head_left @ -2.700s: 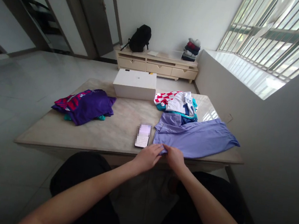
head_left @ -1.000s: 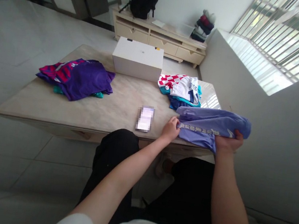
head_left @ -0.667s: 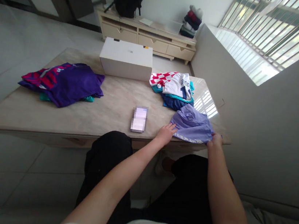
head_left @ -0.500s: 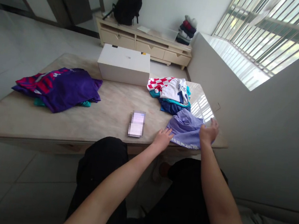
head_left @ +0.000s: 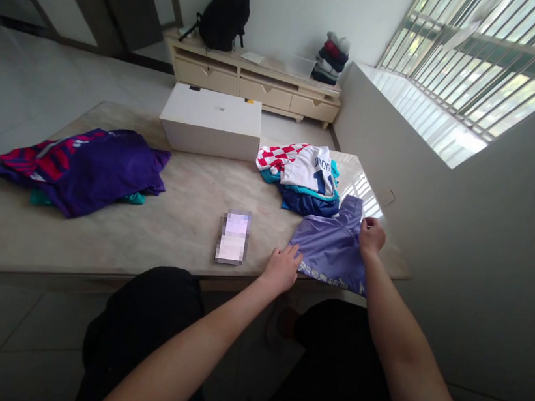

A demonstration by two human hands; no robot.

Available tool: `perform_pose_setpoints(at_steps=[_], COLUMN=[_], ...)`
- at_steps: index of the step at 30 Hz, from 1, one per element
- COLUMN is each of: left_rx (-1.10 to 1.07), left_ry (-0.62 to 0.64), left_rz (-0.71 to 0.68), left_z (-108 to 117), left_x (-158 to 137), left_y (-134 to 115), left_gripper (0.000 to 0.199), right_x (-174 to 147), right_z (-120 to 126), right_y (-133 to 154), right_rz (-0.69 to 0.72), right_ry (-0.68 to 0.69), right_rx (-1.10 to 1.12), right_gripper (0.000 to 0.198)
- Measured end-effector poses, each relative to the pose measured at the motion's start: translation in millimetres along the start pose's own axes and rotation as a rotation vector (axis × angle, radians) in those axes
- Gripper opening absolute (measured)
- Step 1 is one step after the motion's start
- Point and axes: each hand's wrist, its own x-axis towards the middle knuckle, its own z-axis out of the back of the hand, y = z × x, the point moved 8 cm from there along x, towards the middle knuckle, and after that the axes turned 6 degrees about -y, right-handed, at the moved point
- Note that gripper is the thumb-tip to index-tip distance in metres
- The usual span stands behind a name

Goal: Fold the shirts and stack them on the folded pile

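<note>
The lilac shirt (head_left: 330,251) is lying part-folded at the desk's (head_left: 185,229) near right edge; the left hand (head_left: 280,270) is pressing flat and open on its corner; the right hand (head_left: 371,235) is pinching its far edge; further folds are seemingly remaining.

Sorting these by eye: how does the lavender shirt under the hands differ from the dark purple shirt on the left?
The lavender shirt is pale, lies alone at the table's near edge, both hands on it. The dark purple shirt is deep violet, tops a pile, and is untouched. Both lie on the table.
</note>
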Motion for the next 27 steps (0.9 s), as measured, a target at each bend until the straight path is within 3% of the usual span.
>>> perform_pose_setpoints(at_steps=[4, 7, 9, 12, 15, 17, 22, 27], left_rx=[-0.025, -0.023, 0.019, 0.111, 0.182, 0.221, 0.232, 0.125], left_ry=[-0.01, -0.018, -0.019, -0.007, 0.025, 0.033, -0.074, -0.072], left_rz=[0.045, 0.076, 0.083, 0.06, 0.029, 0.003, -0.079, -0.139], left_z=[3.2, 4.9, 4.5, 0.3, -8.5, -14.3, -15.1, -10.4], left_x=[4.8, 10.3, 12.9, 12.3, 6.7, 1.9, -8.1, -15.9], left_y=[-1.8, -2.6, -3.5, -6.4, -8.2, -9.3, -17.4, -20.7], left_gripper=[0.049, 0.055, 0.05, 0.046, 0.063, 0.071, 0.046, 0.035], right_x=[-20.7, -56.6, -82.7, -105.4, -107.5, -105.7, -109.2, -116.3], right_z=[-2.2, -19.4, -41.0, -77.3, -92.6, -90.9, -70.2, -58.7], right_y=[30.6, 81.7, 108.7, 116.6, 108.4, 106.0, 117.6, 139.2], right_rz=[0.115, 0.367, 0.533, 0.603, 0.584, 0.586, 0.634, 0.774], right_ry=[-0.055, -0.034, 0.057, 0.263, 0.337, 0.317, 0.271, 0.41], right_rx=[0.016, 0.013, -0.047, -0.154, -0.169, -0.144, 0.004, 0.072], right_gripper=[0.061, 0.065, 0.065, 0.063, 0.064, 0.063, 0.057, 0.058])
